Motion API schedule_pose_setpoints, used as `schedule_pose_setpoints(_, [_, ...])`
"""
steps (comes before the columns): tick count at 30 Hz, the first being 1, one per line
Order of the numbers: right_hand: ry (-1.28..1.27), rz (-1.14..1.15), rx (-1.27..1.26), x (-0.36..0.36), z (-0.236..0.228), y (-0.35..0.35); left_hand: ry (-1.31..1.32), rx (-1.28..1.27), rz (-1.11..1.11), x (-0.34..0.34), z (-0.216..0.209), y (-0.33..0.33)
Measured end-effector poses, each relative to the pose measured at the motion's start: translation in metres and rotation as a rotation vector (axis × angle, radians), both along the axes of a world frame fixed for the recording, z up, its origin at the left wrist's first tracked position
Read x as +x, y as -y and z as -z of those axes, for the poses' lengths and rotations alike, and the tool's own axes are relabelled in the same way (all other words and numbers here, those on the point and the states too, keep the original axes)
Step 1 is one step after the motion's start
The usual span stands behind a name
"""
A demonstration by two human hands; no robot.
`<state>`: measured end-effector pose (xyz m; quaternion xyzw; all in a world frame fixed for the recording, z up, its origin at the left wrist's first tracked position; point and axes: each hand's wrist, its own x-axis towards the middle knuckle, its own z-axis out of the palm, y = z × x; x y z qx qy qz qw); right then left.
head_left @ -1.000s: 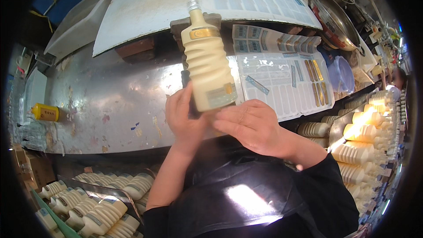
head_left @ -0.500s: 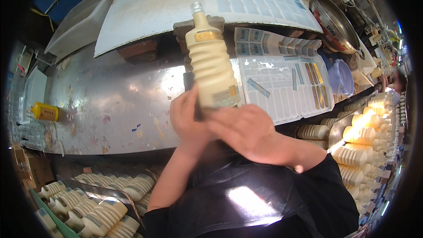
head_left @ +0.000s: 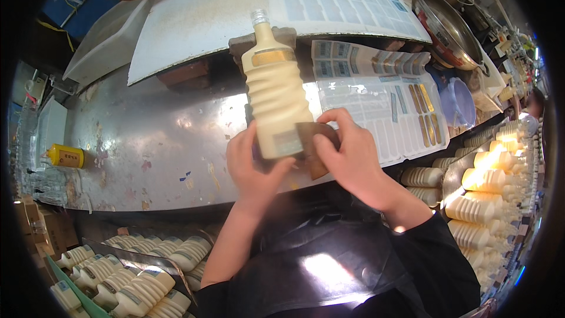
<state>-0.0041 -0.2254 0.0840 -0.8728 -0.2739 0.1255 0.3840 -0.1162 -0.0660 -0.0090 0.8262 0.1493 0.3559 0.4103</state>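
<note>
A cream bottle (head_left: 278, 97) with wavy ridges and a clear neck lies with its neck pointing away from me. A gold label crosses its shoulder, and a greyish label (head_left: 286, 143) sits near its base. My left hand (head_left: 250, 162) grips the base from the left, thumb spread along the bottom edge. In my right hand (head_left: 353, 153) is a flat brown scraper-like piece (head_left: 315, 148), pinched between thumb and fingers. Its edge rests at the right end of the lower label. A dark block (head_left: 285, 37) shows behind the bottle's neck.
Label sheets (head_left: 376, 135) lie right of the bottle, beside a lilac bucket (head_left: 458, 103) and a large pan (head_left: 447, 29). A white board (head_left: 200, 23) spans the back. A yellow bottle (head_left: 65, 155) lies left. Crates of cream bottles (head_left: 136, 287) flank me on both sides.
My right hand has moved from across the bottle's base to its right side, and the brown piece now shows in it. The bottle has shifted slightly toward me and left.
</note>
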Motion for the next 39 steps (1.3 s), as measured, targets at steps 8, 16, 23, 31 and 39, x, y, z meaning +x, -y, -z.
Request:
schedule_pose_setpoints(8, [-0.149,-0.093,0.009,-0.011,0.001,-0.007,-0.081,-0.365,-0.060,0.022,-0.008,0.007])
schedule_pose_setpoints(16, [-0.365,0.122,0.241,0.020,0.063,0.024,0.072,-0.474,0.040,0.021,0.021,0.006])
schedule_pose_setpoints(23, [-0.067,-0.120,0.201,-0.008,0.018,0.002,-0.029,-0.569,-0.034,0.025,-0.007,0.013])
schedule_pose_setpoints(31, [-0.225,0.074,0.149,0.022,0.068,0.024,0.010,-0.544,-0.007,0.025,0.000,0.010])
schedule_pose_setpoints(39, [-0.116,-0.048,0.223,-0.006,0.016,0.005,0.114,-0.711,0.013,0.022,-0.001,0.016])
